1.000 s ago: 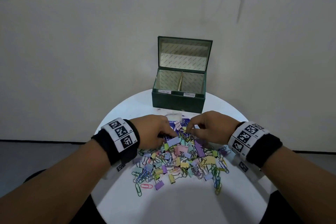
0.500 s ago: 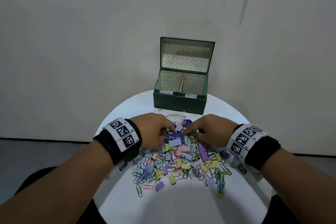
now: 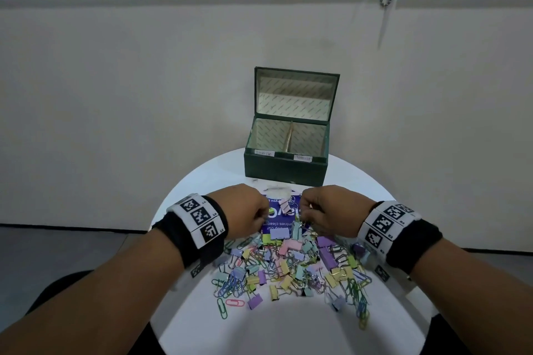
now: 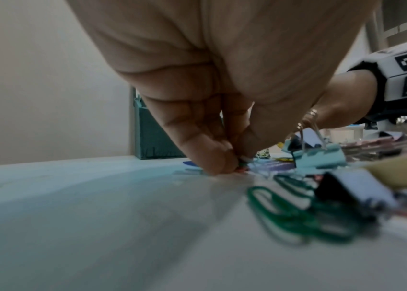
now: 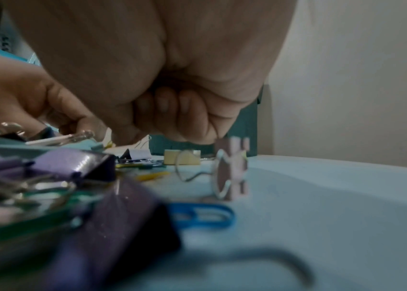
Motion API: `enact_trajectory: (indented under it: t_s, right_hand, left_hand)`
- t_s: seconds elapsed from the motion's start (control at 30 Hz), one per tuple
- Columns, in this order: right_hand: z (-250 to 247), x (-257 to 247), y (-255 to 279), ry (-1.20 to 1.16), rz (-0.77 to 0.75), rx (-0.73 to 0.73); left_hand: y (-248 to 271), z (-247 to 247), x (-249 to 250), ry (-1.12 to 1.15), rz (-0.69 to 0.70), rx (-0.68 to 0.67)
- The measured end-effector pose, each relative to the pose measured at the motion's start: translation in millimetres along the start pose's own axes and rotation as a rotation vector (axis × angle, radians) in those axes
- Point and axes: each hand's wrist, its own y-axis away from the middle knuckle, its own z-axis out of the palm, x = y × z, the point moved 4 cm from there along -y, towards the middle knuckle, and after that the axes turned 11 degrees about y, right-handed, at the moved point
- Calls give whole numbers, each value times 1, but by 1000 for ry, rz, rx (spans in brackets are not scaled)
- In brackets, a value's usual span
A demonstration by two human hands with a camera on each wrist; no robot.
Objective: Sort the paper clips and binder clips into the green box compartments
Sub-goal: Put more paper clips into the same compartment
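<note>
Pinching at the desk surface, left hand (image 4: 212,82) is pressing thumb and fingers (image 4: 207,151) together on something small at the far left edge of the clip pile (image 3: 291,265); it looks like a thin clip, too small and blurred to name. Right hand (image 3: 331,210) is curling its fingers (image 5: 187,116) in toward the palm just above the pile's far right edge; cannot tell whether that grip is holding anything.

Pile is lying mid-desk (image 3: 288,326), binder clips and paper clips mixed together in pastel purple, yellow, pink, green and blue. Blue printed card (image 3: 278,215) is lying between the two hands, partly under the pile's far side. Pink binder clip (image 5: 232,169) is standing on edge just beside the right hand; blue paper clip (image 5: 204,215) is lying near it.

Green box (image 3: 287,164) is sitting at the desk's far edge, lid up, divider splitting it into two compartments, with a small white label on the front rim of each
</note>
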Motion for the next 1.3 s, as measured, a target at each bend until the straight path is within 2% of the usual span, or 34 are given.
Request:
enact_trajectory:
  t_s: [0.1,0.2,0.3,0.37,0.5,0.63,0.77,0.83,0.93,1.0,1.17,1.3]
  right_hand:
    - [-13,0,-2,-118,5,120]
    - [-43,3,-15,-252,97,291]
    - [-73,10,-33,-245,195,400]
    - [-85,16,-43,-207,242,420]
    - [-89,27,-55,-309,339,340]
    - [-95,26,-48,-412,276,294]
    - [-92,37,-19,-434,276,411]
    - [-78,41,3,-387,275,375]
    - [-44,43,28,-136,215,167]
    - [-28,48,35,3,200,73]
    - [-15,56,40,30,266,43]
    - [-4,56,39,42,303,-16]
  left_hand:
    - [0,-2,-2,17,-3,41]
    - [-2,-3,-4,26,-4,52]
    - [-3,-3,-5,36,-4,55]
    - [-3,-3,-5,37,-2,55]
    - [-4,-4,-5,33,14,59]
    - [-4,-4,-7,16,0,83]
    - [-4,-9,-8,-22,-46,130]
    - [-4,-17,-8,-10,-54,140]
    - [-12,-41,-8,37,-57,149]
    - [-24,-64,-5,117,-71,211]
    - [-71,-101,19,274,-73,356]
    - [-100,-94,29,297,-136,368]
